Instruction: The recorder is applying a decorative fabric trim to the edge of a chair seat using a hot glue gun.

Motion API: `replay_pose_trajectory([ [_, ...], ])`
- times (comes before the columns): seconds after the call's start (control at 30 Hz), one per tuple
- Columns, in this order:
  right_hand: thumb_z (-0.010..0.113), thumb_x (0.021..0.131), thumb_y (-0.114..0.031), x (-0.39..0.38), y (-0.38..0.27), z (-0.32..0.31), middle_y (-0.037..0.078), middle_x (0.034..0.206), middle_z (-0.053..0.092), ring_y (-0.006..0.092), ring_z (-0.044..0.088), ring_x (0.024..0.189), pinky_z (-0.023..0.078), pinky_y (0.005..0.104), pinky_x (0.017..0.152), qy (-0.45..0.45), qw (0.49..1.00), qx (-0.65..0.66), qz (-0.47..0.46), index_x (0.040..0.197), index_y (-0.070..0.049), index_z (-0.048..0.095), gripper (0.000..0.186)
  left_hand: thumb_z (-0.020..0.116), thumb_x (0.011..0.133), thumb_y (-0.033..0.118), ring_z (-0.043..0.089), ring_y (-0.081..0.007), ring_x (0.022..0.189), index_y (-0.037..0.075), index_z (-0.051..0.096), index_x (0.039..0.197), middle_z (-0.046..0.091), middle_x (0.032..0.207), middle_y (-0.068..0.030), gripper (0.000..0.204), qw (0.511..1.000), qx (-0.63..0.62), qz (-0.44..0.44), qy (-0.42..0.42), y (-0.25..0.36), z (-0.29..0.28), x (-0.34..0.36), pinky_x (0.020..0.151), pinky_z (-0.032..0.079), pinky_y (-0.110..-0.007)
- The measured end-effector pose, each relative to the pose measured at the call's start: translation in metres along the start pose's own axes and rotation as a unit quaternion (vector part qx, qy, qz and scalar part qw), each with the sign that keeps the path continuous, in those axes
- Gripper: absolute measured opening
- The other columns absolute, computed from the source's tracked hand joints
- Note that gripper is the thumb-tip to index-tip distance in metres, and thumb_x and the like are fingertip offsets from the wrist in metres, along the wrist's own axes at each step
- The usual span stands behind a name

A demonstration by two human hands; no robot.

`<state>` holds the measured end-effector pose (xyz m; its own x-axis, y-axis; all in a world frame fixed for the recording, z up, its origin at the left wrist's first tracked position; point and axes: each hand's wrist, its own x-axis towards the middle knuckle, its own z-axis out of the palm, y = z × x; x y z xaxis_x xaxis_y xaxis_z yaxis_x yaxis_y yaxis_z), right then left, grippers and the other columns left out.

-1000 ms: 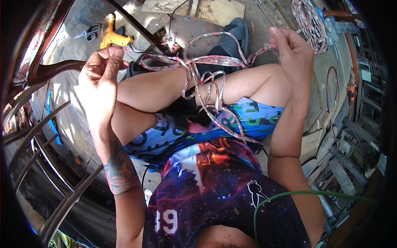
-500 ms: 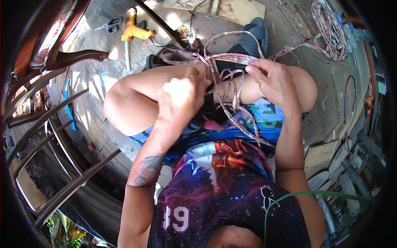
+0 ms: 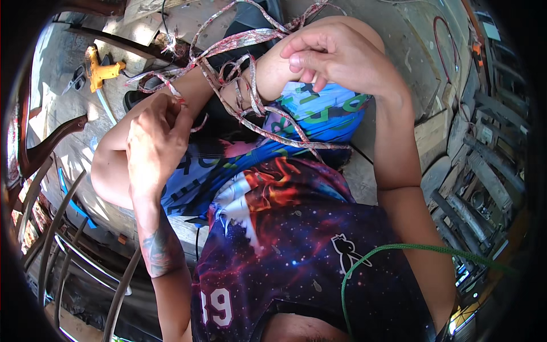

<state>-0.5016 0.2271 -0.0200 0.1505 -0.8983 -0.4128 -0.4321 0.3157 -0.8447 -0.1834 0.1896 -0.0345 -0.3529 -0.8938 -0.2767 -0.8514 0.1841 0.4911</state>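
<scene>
A red-and-white patterned fabric cord (image 3: 253, 37) lies in loose strands and loops across my crossed legs and trails over my patterned shorts. My left hand (image 3: 156, 137), over my left thigh, is closed with thumb and fingertips pinching a thin strand of the cord. A short tail shows beside the fingers. Above my right leg hangs my right hand (image 3: 342, 60), its fingers loosely bent and apart, with nothing visible in it. The nearest cord loops lie to its left, not touching it.
A yellow glue gun (image 3: 101, 69) with a pale stick lies at the far left beside scissors (image 3: 74, 78). Curved wooden furniture parts (image 3: 60, 134) stand at the left. Metal and wooden pieces (image 3: 490, 165) crowd the right side. A green cord (image 3: 393, 247) crosses my shirt.
My left hand has moved left and toward me, with a cord strand in its pinch. My right hand has come away from the cord bundle, its fingers loosened. The whole view has shifted.
</scene>
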Motion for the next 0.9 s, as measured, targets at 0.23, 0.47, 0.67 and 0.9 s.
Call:
replay_pose_trajectory([
  [0.23,0.069,0.093,-0.022,-0.016,0.004,0.048,0.018,0.090,0.073,0.0339,0.070,0.082,0.053,0.0398,0.075,-0.043,0.973,-0.223,-0.036,0.100,-0.001,0.074,0.022,0.068,0.087,0.003,0.048,-0.0059,0.053,0.000,0.061,0.088,0.054,0.061,-0.0013,0.008,0.976,-0.210,-0.042,0.046,-0.015,-0.061,-0.046,0.050,0.036,-0.025],
  [0.47,0.067,0.092,-0.017,0.036,-0.017,0.075,0.022,0.093,0.071,0.0423,0.068,0.087,0.052,0.0481,0.079,0.018,0.985,-0.152,-0.082,0.099,0.000,0.073,0.019,0.079,0.079,0.006,0.052,-0.0118,0.056,0.000,0.061,0.083,0.059,0.073,-0.0052,0.019,0.954,-0.292,0.049,-0.053,-0.027,-0.134,-0.120,0.052,0.038,-0.028],
  [0.67,0.067,0.093,-0.012,0.085,-0.039,0.067,0.025,0.088,0.069,0.0430,0.068,0.080,0.052,0.0446,0.073,0.074,0.954,-0.263,-0.126,0.095,0.007,0.070,0.019,0.071,0.090,0.019,0.039,-0.0124,0.057,0.003,0.055,0.099,0.049,0.069,-0.0020,0.024,0.815,-0.506,0.125,0.255,-0.103,-0.163,-0.186,0.061,0.041,-0.031],
  [0.9,0.074,0.088,-0.041,0.036,-0.023,0.114,0.028,0.088,0.070,0.0437,0.071,0.087,0.055,0.0499,0.079,-0.199,0.914,-0.354,0.001,0.086,0.006,0.073,0.047,0.058,0.101,0.016,0.040,-0.0122,0.068,-0.004,0.059,0.106,0.045,0.076,-0.0027,0.020,0.753,-0.353,-0.116,0.543,-0.158,-0.181,-0.205,0.065,0.035,-0.026],
])
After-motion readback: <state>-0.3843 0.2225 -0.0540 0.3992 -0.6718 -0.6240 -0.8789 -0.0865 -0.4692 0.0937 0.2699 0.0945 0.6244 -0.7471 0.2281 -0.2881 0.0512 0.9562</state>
